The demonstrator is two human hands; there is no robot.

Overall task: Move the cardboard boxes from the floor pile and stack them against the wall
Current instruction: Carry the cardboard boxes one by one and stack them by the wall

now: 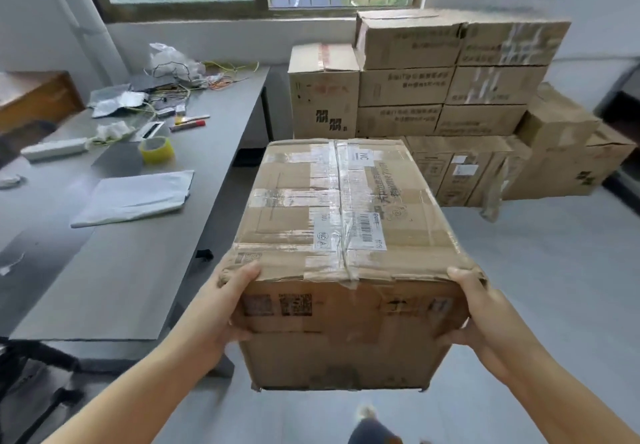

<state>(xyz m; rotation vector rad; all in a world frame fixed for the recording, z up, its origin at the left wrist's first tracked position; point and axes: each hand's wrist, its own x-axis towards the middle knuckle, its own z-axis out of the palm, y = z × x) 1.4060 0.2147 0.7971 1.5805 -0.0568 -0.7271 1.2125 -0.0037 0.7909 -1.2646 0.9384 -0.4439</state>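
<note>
— What stays out of sight here?

— The fingers of the left hand (221, 308) and right hand (485, 312) vanish behind the sides of the taped brown cardboard box (346, 235), so only thumbs show on its top edge. The box also covers the lower left of the stacked brown cardboard cartons (450, 97) by the white wall.

— And the print?

— Blurred, unreadable on the cartons. The brown wooden cabinet (34, 97) is cut by the left edge, and a dark shoe (374, 429) by the bottom edge.
</note>
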